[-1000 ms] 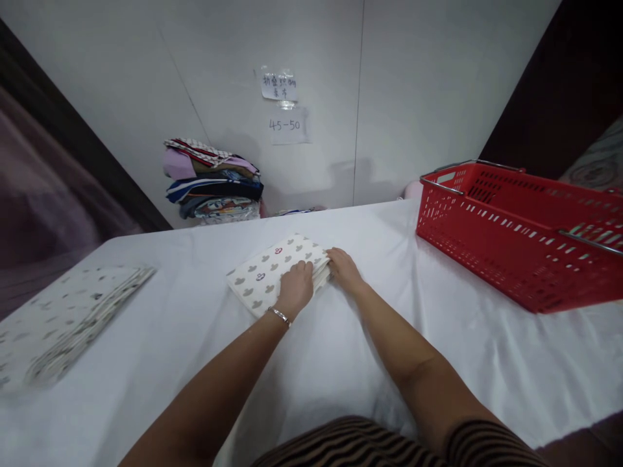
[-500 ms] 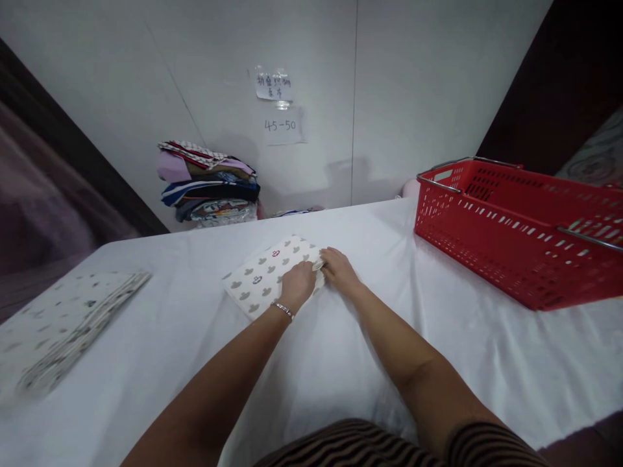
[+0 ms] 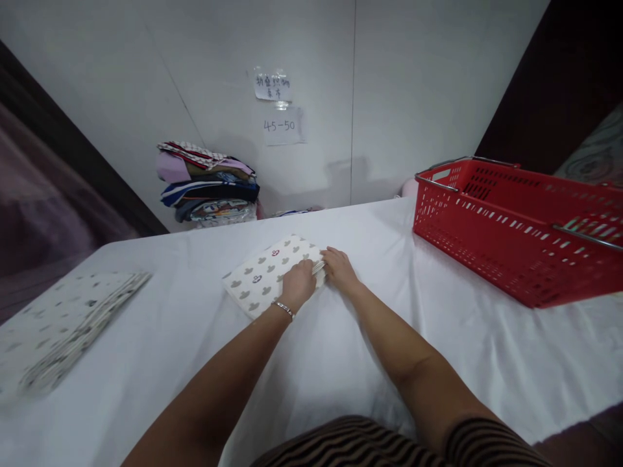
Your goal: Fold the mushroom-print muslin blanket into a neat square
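A folded white cloth (image 3: 265, 272) with grey cloud-like shapes and a few red and dark marks lies flat on the white-covered table (image 3: 185, 350). My left hand (image 3: 299, 281), a bracelet at its wrist, is closed on the cloth's right part. Against the cloth's right edge, my right hand (image 3: 339, 267) has its fingers bent round the folded layers. Both hands are side by side, almost touching. The fingertips are partly hidden by the cloth and the hands.
A red basket (image 3: 487, 227) with metal handles stands at the right. Another folded patterned cloth (image 3: 63, 318) lies at the left edge. Behind the table is a pile of folded fabrics (image 3: 209, 185) by the wall, under two paper signs (image 3: 285, 125).
Both hands keep nearly the same place on the cloth. The folded layers between them show slightly more spread at the right edge.
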Motion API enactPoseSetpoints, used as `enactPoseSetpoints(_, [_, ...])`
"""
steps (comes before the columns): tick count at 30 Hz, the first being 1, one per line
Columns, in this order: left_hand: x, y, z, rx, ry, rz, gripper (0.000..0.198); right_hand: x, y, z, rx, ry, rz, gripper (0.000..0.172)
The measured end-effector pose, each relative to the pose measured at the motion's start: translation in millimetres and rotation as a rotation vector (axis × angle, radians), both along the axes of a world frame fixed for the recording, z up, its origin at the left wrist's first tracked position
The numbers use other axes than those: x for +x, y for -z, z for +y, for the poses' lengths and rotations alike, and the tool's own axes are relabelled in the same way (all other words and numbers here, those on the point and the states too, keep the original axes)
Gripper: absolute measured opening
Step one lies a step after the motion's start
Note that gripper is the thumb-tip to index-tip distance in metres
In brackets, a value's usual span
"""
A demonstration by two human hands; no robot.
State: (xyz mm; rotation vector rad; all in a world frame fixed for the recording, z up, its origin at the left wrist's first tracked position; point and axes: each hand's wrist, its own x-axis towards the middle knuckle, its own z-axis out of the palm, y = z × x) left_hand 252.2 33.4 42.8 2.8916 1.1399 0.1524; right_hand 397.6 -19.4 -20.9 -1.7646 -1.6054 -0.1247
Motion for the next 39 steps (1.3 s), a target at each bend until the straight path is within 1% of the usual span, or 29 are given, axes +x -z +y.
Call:
enactPoseSetpoints(6, [-1, -2.9, 0, -0.008, 0.029, 0.077, 0.025, -1, -1.9, -2, -0.007, -0.011, -0.018, 0.029])
enactPoseSetpoints(13, [-3, 0.3, 0, -0.007, 0.047, 0.023, 0.023, 3, -3.1, -6, -0.008, -0.008, -0.012, 0.026])
enactPoseSetpoints(19, [-2, 0.6, 0, -0.049, 0.026, 0.027, 0.022, 9, 1.9, -5, 0.023, -0.038, 0.000, 0.023])
enactPoseSetpoints(24, [-7, 1.7, -1, -0.034, 0.067, 0.014, 0.022, 15, 5.1, -3, 0.055, -0.105, 0.021, 0.024])
enactPoseSetpoints(26, [-8, 2.2, -2, -0.021, 0.086, 0.015, 0.023, 14, 4.1, -4, 0.055, -0.101, 0.024, 0.025])
enactPoseSetpoints(29, [-9, 2.9, -3, 0.016, 0.122, 0.029, 0.023, 13, 0.7, -6, 0.009, -0.079, 0.040, 0.026])
enactPoseSetpoints(32, [-8, 3.4, -6, 0.026, 0.143, 0.051, 0.025, 11, -2.1, -9, -0.016, -0.078, 0.072, 0.027])
enactPoseSetpoints(35, [-9, 3.8, -7, 0.038, 0.168, 0.062, 0.025, 11, -0.8, -11, 0.006, -0.098, 0.132, 0.030])
enactPoseSetpoints(37, [-9, 4.0, -8, 0.047, 0.178, 0.074, 0.024, 12, 2.9, -10, 0.023, -0.102, 0.208, 0.036])
enactPoseSetpoints(39, [-9, 4.1, -9, 0.049, 0.174, 0.083, 0.024, 13, 7.8, -8, 0.041, -0.074, 0.327, 0.045])
